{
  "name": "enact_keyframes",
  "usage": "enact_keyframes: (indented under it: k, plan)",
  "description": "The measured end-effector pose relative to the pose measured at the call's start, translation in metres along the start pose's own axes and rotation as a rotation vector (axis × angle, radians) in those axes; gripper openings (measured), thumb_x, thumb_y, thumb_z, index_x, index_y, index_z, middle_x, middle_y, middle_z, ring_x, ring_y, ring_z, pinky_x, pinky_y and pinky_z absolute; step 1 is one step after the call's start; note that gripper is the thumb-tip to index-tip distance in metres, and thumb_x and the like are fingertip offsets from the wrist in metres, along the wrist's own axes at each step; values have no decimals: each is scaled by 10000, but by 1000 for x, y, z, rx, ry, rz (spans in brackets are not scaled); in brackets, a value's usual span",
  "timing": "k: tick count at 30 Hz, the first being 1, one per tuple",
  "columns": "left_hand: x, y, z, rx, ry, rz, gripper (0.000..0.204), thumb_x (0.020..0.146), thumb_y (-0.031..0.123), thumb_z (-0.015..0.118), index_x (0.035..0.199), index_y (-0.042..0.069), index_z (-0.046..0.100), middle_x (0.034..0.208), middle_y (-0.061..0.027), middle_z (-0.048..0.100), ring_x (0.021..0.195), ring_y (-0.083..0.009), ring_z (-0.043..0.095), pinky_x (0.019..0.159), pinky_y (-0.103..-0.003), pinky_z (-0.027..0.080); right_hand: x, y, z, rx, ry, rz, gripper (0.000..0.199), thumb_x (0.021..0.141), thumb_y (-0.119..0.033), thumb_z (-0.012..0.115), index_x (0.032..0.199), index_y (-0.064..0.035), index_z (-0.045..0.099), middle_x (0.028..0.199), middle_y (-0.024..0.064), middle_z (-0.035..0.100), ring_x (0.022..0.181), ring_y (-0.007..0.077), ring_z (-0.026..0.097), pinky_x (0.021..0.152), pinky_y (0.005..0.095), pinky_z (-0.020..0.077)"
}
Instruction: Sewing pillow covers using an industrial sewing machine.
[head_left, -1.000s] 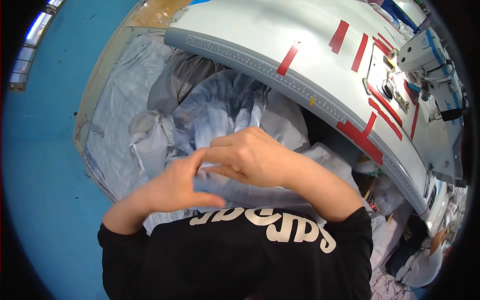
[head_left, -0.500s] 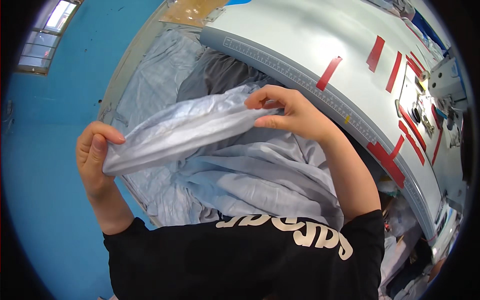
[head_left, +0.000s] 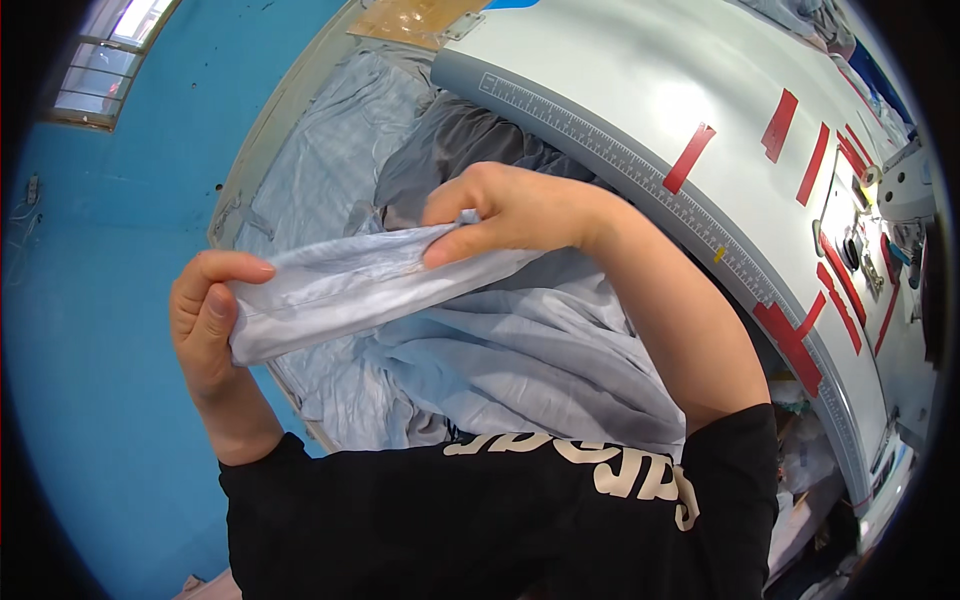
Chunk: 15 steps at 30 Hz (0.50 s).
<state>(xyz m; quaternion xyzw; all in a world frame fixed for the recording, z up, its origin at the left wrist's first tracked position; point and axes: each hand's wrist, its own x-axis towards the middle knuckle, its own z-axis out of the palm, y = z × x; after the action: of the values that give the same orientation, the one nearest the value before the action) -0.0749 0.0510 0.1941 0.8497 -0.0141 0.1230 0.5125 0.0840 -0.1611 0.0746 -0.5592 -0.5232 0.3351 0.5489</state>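
A pale blue-grey fabric piece (head_left: 340,290) is stretched between my hands, its upper edge folded into a band with a seam line. My left hand (head_left: 213,310) pinches the band's left end between thumb and fingers. Farther along the upper edge, my right hand (head_left: 490,215) is closed on the fabric, a small bit of cloth poking up between thumb and fingers. More of the same light cloth (head_left: 520,350) hangs in loose folds below the hands, toward my body. What lies under my right palm is hidden.
A white sewing table (head_left: 600,80) with a ruler strip (head_left: 620,150) along its edge curves along the right, bearing red tape strips (head_left: 690,158) and a sewing machine (head_left: 905,190). Behind my hands lie dark grey cloth (head_left: 450,145) and light cloth (head_left: 340,130). A blue wall (head_left: 120,300) stands left.
My right hand has slid left along the fabric's upper edge, nearer my left hand, and its fingers have closed on the cloth. The left hand keeps its pinch.
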Motion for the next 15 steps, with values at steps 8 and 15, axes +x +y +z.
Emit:
enact_keyframes:
  k: [8,15]
  plan:
    - [-2,-16,-24,-157,187,69,319,881,337,540,865,19,541,765,-11,510,688,-70,470,637,-187,357,-29,4,-29,118,171,28,256,872,-256,582,776,-19,573,712,-51,502,682,33,423,620,202,361]
    - [-8,-20,-35,-196,355,84,267,921,299,478,879,38,517,754,7,461,697,-68,442,665,-186,357,-47,-2,-41,197,211,102,226,815,-227,650,801,-6,609,687,-39,530,642,48,450,590,201,375]
